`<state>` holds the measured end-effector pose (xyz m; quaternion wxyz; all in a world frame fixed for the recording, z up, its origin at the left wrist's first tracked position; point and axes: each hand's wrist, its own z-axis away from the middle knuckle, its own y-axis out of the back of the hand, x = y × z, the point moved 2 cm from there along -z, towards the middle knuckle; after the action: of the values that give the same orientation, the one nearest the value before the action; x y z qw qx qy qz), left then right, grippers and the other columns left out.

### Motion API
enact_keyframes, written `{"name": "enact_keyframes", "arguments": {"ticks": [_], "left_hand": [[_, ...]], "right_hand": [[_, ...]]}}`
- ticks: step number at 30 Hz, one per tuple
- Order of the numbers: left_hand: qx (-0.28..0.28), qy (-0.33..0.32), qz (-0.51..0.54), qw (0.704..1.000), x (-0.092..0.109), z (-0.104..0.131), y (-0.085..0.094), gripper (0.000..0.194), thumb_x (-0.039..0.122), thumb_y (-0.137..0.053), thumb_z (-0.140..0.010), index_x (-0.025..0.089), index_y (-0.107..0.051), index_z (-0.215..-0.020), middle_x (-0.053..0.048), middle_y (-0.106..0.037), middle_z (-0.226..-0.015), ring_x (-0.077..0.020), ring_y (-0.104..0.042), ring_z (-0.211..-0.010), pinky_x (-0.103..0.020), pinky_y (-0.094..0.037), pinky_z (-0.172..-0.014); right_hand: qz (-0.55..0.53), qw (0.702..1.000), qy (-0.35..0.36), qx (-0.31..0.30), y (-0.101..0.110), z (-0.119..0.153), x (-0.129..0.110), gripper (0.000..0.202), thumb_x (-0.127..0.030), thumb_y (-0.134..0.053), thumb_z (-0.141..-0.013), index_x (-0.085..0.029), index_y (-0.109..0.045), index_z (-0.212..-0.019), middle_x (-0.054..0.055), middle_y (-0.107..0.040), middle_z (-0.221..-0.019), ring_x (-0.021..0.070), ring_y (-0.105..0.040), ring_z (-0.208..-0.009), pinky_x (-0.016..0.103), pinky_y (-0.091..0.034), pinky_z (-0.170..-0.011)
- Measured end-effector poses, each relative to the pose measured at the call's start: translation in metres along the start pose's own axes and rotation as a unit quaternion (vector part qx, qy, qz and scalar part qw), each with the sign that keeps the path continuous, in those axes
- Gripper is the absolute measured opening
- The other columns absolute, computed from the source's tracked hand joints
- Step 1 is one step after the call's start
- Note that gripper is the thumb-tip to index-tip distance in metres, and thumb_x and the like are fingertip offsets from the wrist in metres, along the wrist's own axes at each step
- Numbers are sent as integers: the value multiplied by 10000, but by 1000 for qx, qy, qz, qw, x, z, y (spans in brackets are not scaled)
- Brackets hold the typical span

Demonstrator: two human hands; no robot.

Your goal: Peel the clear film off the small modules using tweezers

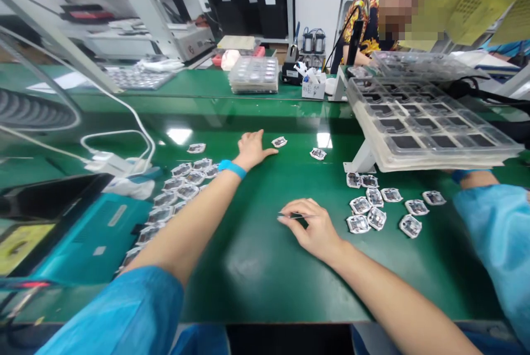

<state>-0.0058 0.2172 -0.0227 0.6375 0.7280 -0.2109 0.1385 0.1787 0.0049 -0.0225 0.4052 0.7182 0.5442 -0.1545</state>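
Observation:
My left hand (250, 150) reaches across the green bench with its fingers stretched out and holds nothing. Just right of its fingertips lies a small white-rimmed electronic module (279, 142); a second module (318, 154) lies farther right. My right hand (312, 226) hovers low over the middle of the bench, thumb and fingers pinched on a thin metal tool (305, 217) that looks like tweezers. Several more modules (187, 191) lie in rows beside my left forearm, partly hidden by it. One module (196, 148) sits apart behind those rows.
Several modules (375, 197) are scattered at the right, below a raised stack of clear compartment trays (426, 123). A co-worker's blue sleeve (497, 244) comes in at the right edge. Left are a teal case (99, 239) and a white cable (124, 101). Another person (364, 24) is behind.

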Motion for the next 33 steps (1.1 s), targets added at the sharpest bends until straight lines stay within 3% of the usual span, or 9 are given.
{"name": "enact_keyframes", "arguments": {"ticks": [3,6,9,15,18,20,22,27,33], "left_hand": [[-25,45,13,999,-28,-3,26,751,317,-911,-528,75,-655,-1192,-278,-609,-1258,-514,-364,-1312,-549,-302,-1037],[-31,52,49,997,-42,2,41,448,311,-903,-510,159,-711,-885,-172,-687,-1051,-452,-432,-1263,-510,-308,-1056],[-5,41,107,993,-40,14,42,343,298,-881,-529,197,-633,-743,-111,-684,-949,-396,-435,-1250,-483,-288,-1091],[-5,35,296,954,1,71,22,451,364,-798,-634,195,-505,-933,-41,-668,-865,-227,-641,-863,-351,-500,-786],[-78,35,393,916,29,116,11,485,372,-793,-652,176,-519,-1001,-24,-689,-796,-166,-644,-686,-274,-486,-619],[-171,67,507,842,44,146,6,515,316,-829,-648,160,-574,-1068,-15,-697,-794,-130,-618,-636,-255,-475,-601],[-227,86,529,813,53,168,6,475,283,-837,-664,157,-623,-1068,-14,-711,-793,-123,-618,-636,-252,-483,-609],[-251,94,521,810,54,190,10,428,255,-831,-677,166,-663,-1061,-50,-756,-944,-189,-697,-832,-321,-538,-783],[-247,86,490,831,50,189,12,423,272,-811,-684,158,-674,-1067,-49,-751,-915,-195,-695,-818,-322,-534,-775]], "right_hand": [[11,999,-17,-25,-2,2,2,80,-285,-635,-928,-216,-674,-927,37,-766,-843,167,-712,-760,326,-530,-743],[26,998,-29,-50,-5,4,5,82,-287,-648,-922,-210,-676,-915,37,-770,-852,171,-714,-769,330,-519,-750],[31,997,-39,-60,-5,4,7,74,-271,-660,-914,-200,-680,-903,40,-772,-852,178,-716,-776,343,-520,-769],[2,996,-67,60,11,-6,0,50,-259,-692,-882,-226,-693,-919,57,-768,-947,218,-715,-929,407,-535,-857],[-34,987,-100,119,21,-12,-3,25,-248,-688,-874,-237,-697,-895,52,-756,-936,217,-700,-931,413,-539,-880],[-67,981,-128,128,24,-14,-2,29,-252,-692,-867,-234,-698,-888,44,-752,-903,207,-700,-895,394,-546,-863],[-91,976,-160,115,23,-14,0,39,-261,-695,-860,-227,-700,-879,41,-755,-887,199,-706,-873,374,-553,-846],[-91,973,-205,62,15,-11,4,73,-293,-696,-849,-221,-702,-854,33,-767,-878,189,-720,-839,349,-561,-817],[-98,972,-207,59,12,-8,5,61,-285,-711,-845,-224,-708,-837,27,-762,-846,183,-716,-810,339,-557,-790]]}}
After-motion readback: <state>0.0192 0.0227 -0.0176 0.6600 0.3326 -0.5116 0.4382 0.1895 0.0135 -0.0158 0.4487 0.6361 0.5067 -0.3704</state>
